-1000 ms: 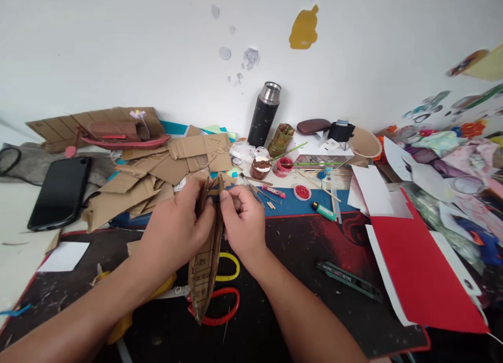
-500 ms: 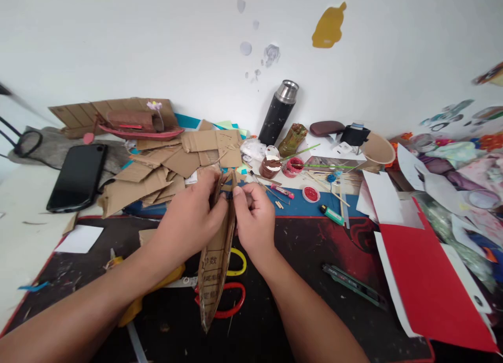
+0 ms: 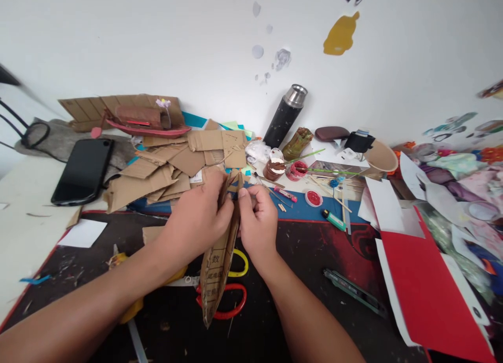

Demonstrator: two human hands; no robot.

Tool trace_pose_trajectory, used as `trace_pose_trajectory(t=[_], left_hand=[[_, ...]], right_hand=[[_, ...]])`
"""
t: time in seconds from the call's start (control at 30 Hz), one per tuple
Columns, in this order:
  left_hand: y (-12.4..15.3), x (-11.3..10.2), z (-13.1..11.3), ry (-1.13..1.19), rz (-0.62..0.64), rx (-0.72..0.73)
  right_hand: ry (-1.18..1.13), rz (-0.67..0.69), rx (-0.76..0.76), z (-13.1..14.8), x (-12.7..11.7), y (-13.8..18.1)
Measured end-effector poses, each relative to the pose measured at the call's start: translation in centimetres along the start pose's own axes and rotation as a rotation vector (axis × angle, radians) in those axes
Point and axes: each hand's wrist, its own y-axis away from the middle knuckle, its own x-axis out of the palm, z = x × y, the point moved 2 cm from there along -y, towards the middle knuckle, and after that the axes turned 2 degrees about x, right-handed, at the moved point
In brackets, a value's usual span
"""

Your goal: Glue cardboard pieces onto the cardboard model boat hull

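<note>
A long narrow cardboard boat hull (image 3: 217, 276) with printed characters is held on edge above the dark desk mat, its point toward me. My left hand (image 3: 198, 219) grips its left wall near the far end, fingers closed round the cardboard. My right hand (image 3: 257, 221) pinches the right wall with thumb and forefinger at the top rim. Under the hull lie red-handled scissors (image 3: 231, 308) and yellow-handled scissors (image 3: 240, 262).
A heap of cardboard scraps (image 3: 165, 166) lies behind my hands, with a black phone (image 3: 82, 170) to the left. A black flask (image 3: 283, 117), paint pots (image 3: 295, 170), a lighter (image 3: 333, 219), a utility knife (image 3: 356, 292) and a red paper sheet (image 3: 428, 289) fill the right.
The view has swung left, so everything sits further right in the picture. Both hands keep the same hold on the hull, with only small finger movements at its far end.
</note>
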Motion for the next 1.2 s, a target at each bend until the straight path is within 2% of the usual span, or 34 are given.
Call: trace_pose_trajectory(t=[0.67,1.2], left_hand=[[0.14,0.33,0.13,-0.033,0.015,-0.012],[0.13,0.26,0.23,-0.045,0.026,-0.01]], right_hand=[[-0.094,0.011,0.029,-0.3,0.18,0.31],[-0.078,0.018,0.056,-0.3,0.24,0.38]])
